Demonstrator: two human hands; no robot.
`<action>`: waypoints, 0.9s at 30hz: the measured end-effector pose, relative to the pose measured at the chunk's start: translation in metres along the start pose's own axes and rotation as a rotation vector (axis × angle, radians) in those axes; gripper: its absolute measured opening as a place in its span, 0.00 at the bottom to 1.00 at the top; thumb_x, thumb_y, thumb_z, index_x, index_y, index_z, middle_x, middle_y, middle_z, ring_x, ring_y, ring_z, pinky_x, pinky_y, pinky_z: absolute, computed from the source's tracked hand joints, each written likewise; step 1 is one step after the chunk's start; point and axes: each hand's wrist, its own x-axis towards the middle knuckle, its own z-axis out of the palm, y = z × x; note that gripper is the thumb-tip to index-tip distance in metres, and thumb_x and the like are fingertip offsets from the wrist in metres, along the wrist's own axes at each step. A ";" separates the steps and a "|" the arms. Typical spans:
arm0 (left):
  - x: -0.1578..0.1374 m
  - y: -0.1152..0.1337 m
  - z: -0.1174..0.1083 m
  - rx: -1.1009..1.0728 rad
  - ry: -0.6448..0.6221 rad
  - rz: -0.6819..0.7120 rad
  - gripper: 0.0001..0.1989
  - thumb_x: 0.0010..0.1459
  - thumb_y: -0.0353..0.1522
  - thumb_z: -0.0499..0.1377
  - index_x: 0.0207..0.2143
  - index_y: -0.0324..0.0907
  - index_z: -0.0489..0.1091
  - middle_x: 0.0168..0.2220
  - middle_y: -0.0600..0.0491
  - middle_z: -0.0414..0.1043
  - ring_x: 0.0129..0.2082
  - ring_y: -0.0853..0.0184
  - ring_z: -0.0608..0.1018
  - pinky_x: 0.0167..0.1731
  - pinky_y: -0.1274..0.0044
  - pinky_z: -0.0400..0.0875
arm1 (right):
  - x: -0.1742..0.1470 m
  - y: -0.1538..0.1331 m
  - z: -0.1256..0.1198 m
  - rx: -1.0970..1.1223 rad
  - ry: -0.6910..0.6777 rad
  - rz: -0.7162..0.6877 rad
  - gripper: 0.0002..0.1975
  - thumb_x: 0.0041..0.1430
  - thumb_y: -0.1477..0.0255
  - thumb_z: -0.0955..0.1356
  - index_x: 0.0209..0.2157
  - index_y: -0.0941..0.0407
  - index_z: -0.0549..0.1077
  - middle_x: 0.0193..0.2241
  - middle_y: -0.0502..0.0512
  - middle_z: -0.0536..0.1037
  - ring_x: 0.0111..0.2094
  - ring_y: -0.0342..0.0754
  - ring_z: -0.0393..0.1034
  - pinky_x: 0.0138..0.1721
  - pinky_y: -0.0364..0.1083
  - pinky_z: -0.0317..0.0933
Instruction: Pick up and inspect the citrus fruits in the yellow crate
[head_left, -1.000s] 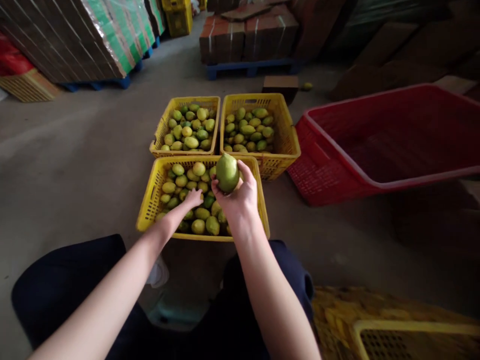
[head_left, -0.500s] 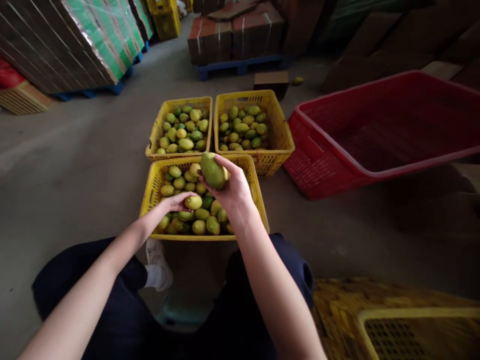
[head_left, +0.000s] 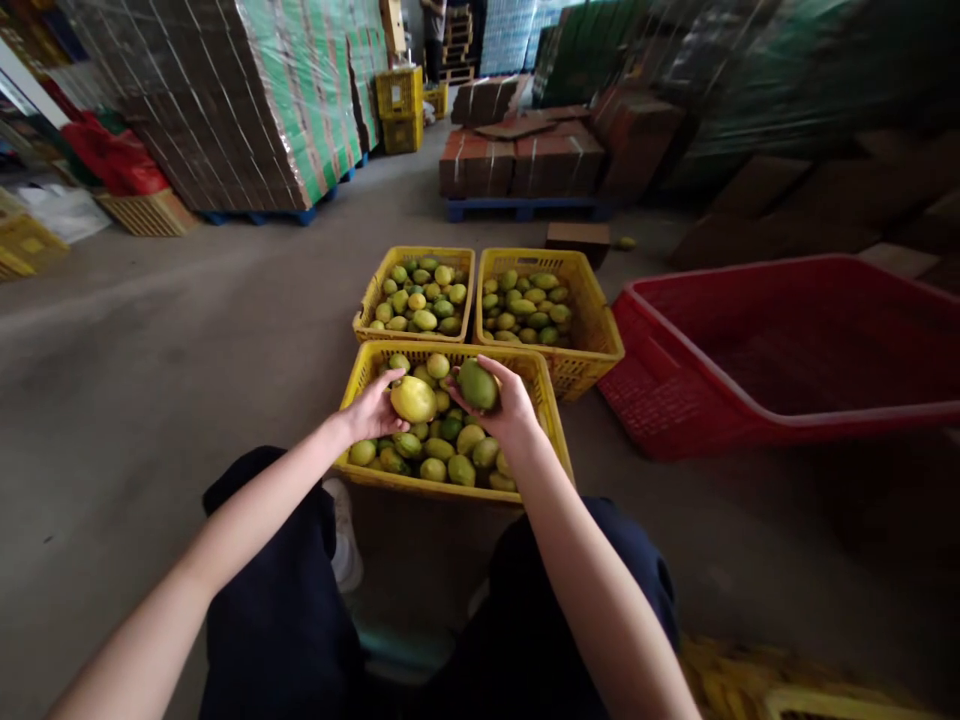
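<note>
My left hand (head_left: 366, 412) is closed around a yellow lemon (head_left: 413, 400), fingers behind it and thumb below. Beside it, my right hand (head_left: 516, 408) grips a green lemon (head_left: 478, 386) from the right. Both fruits are held just above the near yellow crate (head_left: 553, 420), a small gap between them. Many loose lemons (head_left: 461, 470), green to yellow, lie in that crate and are partly hidden by my hands. Two more yellow crates, a back left one (head_left: 365, 312) and a back right one (head_left: 600, 340), also hold lemons.
A large red crate (head_left: 649, 395) stands at the right. Beyond are a small cardboard box (head_left: 577, 238), a stray fruit (head_left: 625, 243) on the floor and boxes (head_left: 480, 165) on a blue pallet. A wrapped stack (head_left: 300, 110) rises at the left. A person (head_left: 433, 40) stands far back.
My view has tilted up and shifted left. The left hand has raised a yellow lemon out of the near crate, bringing it level with the green one. My right hand keeps its green lemon.
</note>
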 end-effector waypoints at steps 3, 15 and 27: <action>-0.006 -0.004 0.007 0.013 -0.078 0.029 0.27 0.71 0.44 0.46 0.56 0.32 0.70 0.28 0.43 0.79 0.13 0.70 0.73 0.13 0.82 0.70 | -0.003 0.007 0.004 -0.049 0.048 0.022 0.02 0.55 0.71 0.70 0.30 0.55 0.74 0.22 0.52 0.78 0.21 0.45 0.72 0.20 0.42 0.70; -0.011 -0.013 0.016 -0.614 0.086 0.232 0.28 0.68 0.47 0.47 0.53 0.34 0.70 0.32 0.41 0.79 0.31 0.59 0.83 0.27 0.73 0.81 | -0.009 0.013 -0.001 -0.035 -0.107 -0.101 0.07 0.50 0.69 0.70 0.33 0.54 0.77 0.27 0.53 0.82 0.24 0.47 0.73 0.18 0.42 0.66; -0.009 -0.006 0.027 -0.836 0.003 0.296 0.14 0.64 0.39 0.54 0.37 0.38 0.72 0.27 0.48 0.76 0.27 0.63 0.80 0.29 0.72 0.80 | 0.007 0.019 0.006 0.060 -0.092 -0.116 0.02 0.53 0.74 0.71 0.30 0.54 0.73 0.28 0.51 0.83 0.31 0.47 0.79 0.33 0.45 0.77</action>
